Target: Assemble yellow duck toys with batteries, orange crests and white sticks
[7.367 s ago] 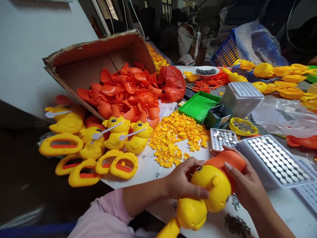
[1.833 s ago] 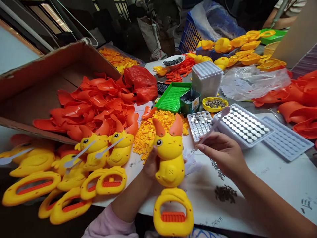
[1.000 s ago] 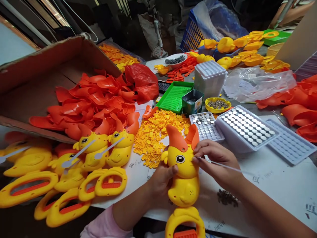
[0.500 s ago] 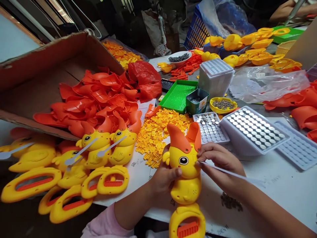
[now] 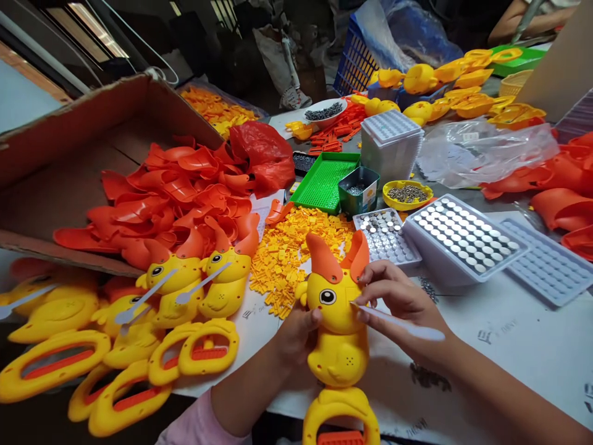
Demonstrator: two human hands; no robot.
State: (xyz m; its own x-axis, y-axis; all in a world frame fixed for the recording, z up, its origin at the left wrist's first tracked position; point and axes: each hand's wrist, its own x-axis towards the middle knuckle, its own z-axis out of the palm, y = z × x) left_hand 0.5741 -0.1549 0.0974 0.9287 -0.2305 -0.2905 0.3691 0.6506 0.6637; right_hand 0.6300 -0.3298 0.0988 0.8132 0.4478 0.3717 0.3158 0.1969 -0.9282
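A yellow duck toy (image 5: 337,353) with orange flaps on top and a looped handle below stands upright before me. My left hand (image 5: 296,337) is closed round the side of its head, thumb in front. At the other side, my right hand (image 5: 401,303) pinches a pale plastic strip (image 5: 407,326) with a rounded end, and its fingertips touch the head. The strip's inner end meets the head near a small square outline. Similar duck toys (image 5: 178,284) lie at the left, several with pale strips on them.
A cardboard box (image 5: 60,133) tips orange parts (image 5: 185,179) out at the left. Small yellow pieces (image 5: 296,247) are heaped behind the toy. Further right are a green tray (image 5: 327,179), a dish of screws (image 5: 406,194) and a tray of button cells (image 5: 467,238). Another person's arm (image 5: 532,25) shows far right.
The toy and both hands have shifted slightly left in view. The strip has turned so its broad rounded end shows. The right fingers remain at the head's side.
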